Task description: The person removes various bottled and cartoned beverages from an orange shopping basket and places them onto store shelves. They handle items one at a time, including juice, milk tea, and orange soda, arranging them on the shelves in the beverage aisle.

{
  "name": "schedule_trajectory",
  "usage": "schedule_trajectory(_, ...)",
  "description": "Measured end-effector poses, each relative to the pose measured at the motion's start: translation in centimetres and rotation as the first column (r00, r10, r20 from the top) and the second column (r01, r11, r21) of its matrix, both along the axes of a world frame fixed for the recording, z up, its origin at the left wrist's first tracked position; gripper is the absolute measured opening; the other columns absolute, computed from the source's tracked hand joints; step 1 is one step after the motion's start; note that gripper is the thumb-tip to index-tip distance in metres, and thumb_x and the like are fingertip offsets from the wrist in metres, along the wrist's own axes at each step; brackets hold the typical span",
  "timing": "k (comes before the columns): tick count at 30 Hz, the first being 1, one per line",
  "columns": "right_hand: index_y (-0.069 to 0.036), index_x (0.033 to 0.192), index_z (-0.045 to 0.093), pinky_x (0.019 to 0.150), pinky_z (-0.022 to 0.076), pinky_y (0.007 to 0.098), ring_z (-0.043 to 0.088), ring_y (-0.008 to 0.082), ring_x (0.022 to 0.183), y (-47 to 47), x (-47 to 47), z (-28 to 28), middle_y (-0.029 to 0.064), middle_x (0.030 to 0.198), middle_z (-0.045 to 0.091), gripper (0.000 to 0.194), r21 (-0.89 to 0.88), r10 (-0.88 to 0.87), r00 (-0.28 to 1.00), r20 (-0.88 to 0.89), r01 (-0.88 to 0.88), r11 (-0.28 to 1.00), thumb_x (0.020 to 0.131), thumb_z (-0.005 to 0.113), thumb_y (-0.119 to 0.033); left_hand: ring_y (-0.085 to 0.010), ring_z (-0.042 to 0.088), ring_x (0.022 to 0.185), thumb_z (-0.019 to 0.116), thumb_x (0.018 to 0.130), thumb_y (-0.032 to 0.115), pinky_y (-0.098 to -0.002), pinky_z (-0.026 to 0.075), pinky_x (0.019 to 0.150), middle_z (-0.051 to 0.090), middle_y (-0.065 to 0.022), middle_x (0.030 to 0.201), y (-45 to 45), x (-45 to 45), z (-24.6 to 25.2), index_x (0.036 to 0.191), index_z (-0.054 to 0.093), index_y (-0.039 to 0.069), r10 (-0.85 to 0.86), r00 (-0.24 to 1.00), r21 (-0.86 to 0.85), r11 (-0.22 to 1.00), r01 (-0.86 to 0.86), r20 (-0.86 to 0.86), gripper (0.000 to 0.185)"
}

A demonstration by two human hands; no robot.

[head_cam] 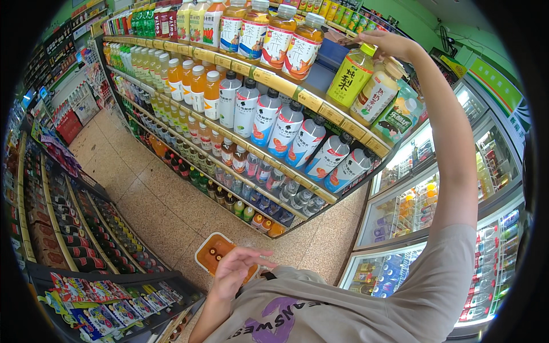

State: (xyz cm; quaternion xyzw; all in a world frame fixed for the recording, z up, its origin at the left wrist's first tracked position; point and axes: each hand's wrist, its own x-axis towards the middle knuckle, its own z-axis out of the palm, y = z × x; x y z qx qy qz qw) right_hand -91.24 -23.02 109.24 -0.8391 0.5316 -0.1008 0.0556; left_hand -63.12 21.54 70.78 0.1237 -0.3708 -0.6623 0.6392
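Observation:
At the top shelf (257,75), my right hand (388,45) reaches over a yellow-green labelled drink bottle (351,79) with a lime cap. Its fingers extend behind the cap; whether they grip anything is hidden. Beside that bottle stand a milk-tea bottle (375,96) with a cream label and a green drink pouch (396,115) with a white cap. My left hand (236,268) is in front of my body, fingers apart and holding nothing. Below it on the floor is an orange shopping basket (201,253) with a few dark-capped bottles (215,254) inside, partly covered by the hand.
Amber tea bottles (272,40) line the top shelf to the left. White-labelled bottles (276,128) fill the shelf below. Glass-door fridges (399,214) stand at right. Another drinks shelf (81,214) and hanging snack packets (116,308) are at left, across a speckled tile floor (150,193).

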Motion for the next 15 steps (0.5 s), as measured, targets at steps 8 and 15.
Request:
schedule_trajectory(8,-0.002,0.121,0.066,0.08,0.0534,0.0394,0.069,0.0283,0.091,18.8,5.4,-1.0,0.0159,0.104,0.072,0.03,-0.736,0.218,0.976,-0.001,-0.149,0.661,0.101,0.059,-0.024,-0.0417,0.068,0.11,0.06,0.1,0.023,-0.0528,0.049,0.101,0.064,-0.0275,0.128,0.3,1.7,-1.3,0.125,0.055,-0.003,0.071,0.997,0.061,0.996,-0.069,-0.021,0.037)
schedule_trajectory(15,-0.009,0.094,0.064,0.072,0.0543,0.0468,0.07,0.0342,0.08,29.9,12.9,-36.1,0.0127,0.085,0.07,0.018,0.511,0.583,0.811,-0.055,-0.479,0.714,0.091,0.066,-0.027,-0.0224,0.069,0.088,0.056,0.101,0.013,-0.0336,0.05,0.08,0.071,-0.0108,0.091,3.6,3.5,-6.9,0.079,0.066,0.0,-0.025,0.969,0.27,0.962,-0.044,0.248,0.027)
